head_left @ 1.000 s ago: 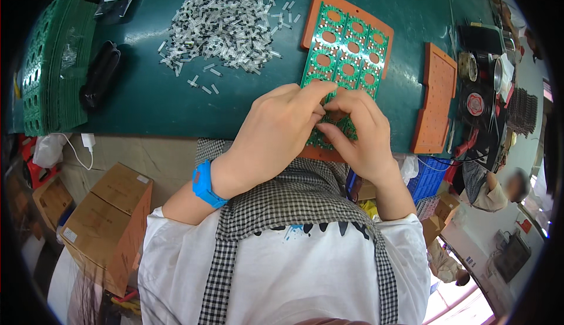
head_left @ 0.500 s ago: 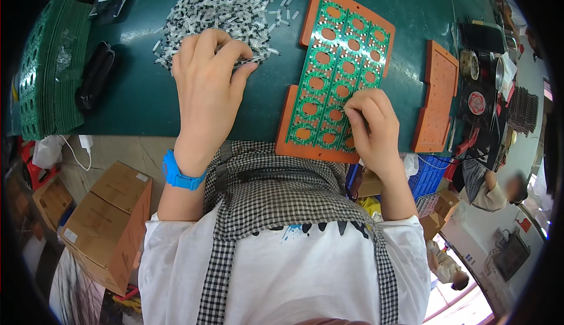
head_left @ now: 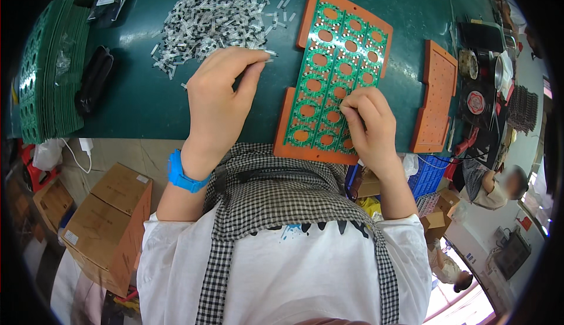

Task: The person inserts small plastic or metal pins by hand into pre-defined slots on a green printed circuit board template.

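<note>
- Left hand point(head_left: 220, 99): fingers curled, tips at the near edge of the pile of small grey-white components point(head_left: 214, 17) on the green bench point(head_left: 147, 102); whether it grips one cannot be told.
- Right hand point(head_left: 367, 125): fingers pinched closed, pressing on the green circuit board panel point(head_left: 338, 66).
- Panel lies in an orange carrier tray point(head_left: 288, 128) at the bench's near edge.
- A second orange tray point(head_left: 435, 105) lies just beside it, to the right.

1. The single head view looks steeply down from above the person's chest.
2. It faces the green table point(head_left: 147, 108) from close range.
3. Fisheye bending darkens its rim.
</note>
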A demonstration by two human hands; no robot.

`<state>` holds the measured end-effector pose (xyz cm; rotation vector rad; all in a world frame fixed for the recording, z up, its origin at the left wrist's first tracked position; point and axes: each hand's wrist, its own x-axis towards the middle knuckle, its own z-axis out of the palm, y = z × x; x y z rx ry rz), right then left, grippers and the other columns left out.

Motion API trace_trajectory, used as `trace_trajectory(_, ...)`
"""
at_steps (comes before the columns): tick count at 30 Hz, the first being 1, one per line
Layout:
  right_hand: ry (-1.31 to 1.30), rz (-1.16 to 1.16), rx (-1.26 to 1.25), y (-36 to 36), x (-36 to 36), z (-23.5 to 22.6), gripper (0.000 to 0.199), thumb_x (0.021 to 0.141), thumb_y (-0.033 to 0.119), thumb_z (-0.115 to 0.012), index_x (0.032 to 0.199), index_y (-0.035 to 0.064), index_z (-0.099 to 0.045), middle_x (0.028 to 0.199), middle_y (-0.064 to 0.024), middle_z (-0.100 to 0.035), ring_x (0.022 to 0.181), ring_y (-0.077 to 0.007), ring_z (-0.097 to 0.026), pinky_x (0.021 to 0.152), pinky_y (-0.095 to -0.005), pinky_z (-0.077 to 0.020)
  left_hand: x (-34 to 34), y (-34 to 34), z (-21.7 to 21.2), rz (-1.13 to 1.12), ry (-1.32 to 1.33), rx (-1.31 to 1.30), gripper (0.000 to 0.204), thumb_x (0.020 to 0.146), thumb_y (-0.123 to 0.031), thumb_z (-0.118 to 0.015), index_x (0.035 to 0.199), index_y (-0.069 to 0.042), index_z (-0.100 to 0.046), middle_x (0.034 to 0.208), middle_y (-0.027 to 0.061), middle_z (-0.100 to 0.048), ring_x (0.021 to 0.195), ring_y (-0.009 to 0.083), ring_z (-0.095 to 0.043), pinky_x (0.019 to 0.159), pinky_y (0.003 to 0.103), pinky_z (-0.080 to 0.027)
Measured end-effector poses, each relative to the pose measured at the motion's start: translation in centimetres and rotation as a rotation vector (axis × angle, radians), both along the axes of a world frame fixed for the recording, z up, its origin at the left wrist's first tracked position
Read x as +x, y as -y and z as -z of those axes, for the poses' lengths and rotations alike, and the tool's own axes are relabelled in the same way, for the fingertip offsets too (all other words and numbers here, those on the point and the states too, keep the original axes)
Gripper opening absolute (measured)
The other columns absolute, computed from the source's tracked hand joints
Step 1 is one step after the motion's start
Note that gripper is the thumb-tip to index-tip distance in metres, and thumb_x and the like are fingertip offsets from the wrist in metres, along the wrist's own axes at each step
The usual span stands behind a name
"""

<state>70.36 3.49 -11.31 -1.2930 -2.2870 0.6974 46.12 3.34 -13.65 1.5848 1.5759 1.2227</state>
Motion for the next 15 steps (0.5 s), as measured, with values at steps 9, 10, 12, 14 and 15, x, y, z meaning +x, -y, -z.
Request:
trace_trajectory(9,0.160,-0.076,0.340,1.1,0.6,0.2,0.024,0.074,0.001,-0.070,0.097,0.0049,-0.066,0.086,-0.0080,-0.058,0.072,-0.0239,-0.059,0.060,-0.0330,-0.0489,0.2,-0.2,-0.4,0.029,-0.017,-0.001,0.016,0.085,0.000,-0.064,0.101,0.001,-0.067,0.085,0.0097,-0.067,0.074,0.0196,-0.063,0.065,0.029,-0.049)
trace_trajectory(10,0.166,-0.084,0.280,0.9,0.4,-0.6,0.027,0.073,0.001,-0.071,0.100,0.0046,-0.066,0.087,-0.0076,-0.059,0.072,-0.0222,-0.060,0.060,-0.0314,-0.0488,0.3,0.0,-0.7,0.071,0.210,-0.135,0.018,0.086,0.001,-0.063,0.103,0.001,-0.066,0.086,0.0088,-0.067,0.076,0.0163,-0.064,0.067,0.026,-0.050)
trace_trajectory(12,0.170,-0.093,0.221,0.2,-0.2,-1.8,0.030,0.073,0.001,-0.072,0.103,0.0043,-0.067,0.088,-0.0072,-0.060,0.071,-0.0205,-0.060,0.059,-0.0297,-0.0486,0.6,0.1,-1.1,0.112,0.434,-0.268,0.020,0.086,0.002,-0.062,0.106,0.002,-0.066,0.087,0.0080,-0.068,0.079,0.0131,-0.065,0.070,0.024,-0.052)
trace_trajectory(14,-0.159,0.029,-0.058,-0.5,-1.8,-2.6,0.028,0.075,0.001,-0.073,0.103,0.0033,-0.067,0.090,-0.0062,-0.063,0.073,-0.0172,-0.061,0.060,-0.0273,-0.0486,0.8,0.1,-1.4,0.227,0.701,-0.356,0.019,0.087,0.004,-0.061,0.105,0.006,-0.066,0.092,0.0080,-0.067,0.085,0.0125,-0.063,0.077,0.023,-0.051)
trace_trajectory(15,-0.160,0.028,-0.056,-0.8,-2.5,-2.7,0.028,0.075,0.001,-0.073,0.103,0.0033,-0.067,0.090,-0.0062,-0.063,0.073,-0.0172,-0.061,0.060,-0.0273,-0.0486,1.1,0.2,-1.6,0.227,0.700,-0.354,0.019,0.087,0.004,-0.061,0.105,0.006,-0.066,0.092,0.0080,-0.067,0.085,0.0125,-0.063,0.077,0.023,-0.051)
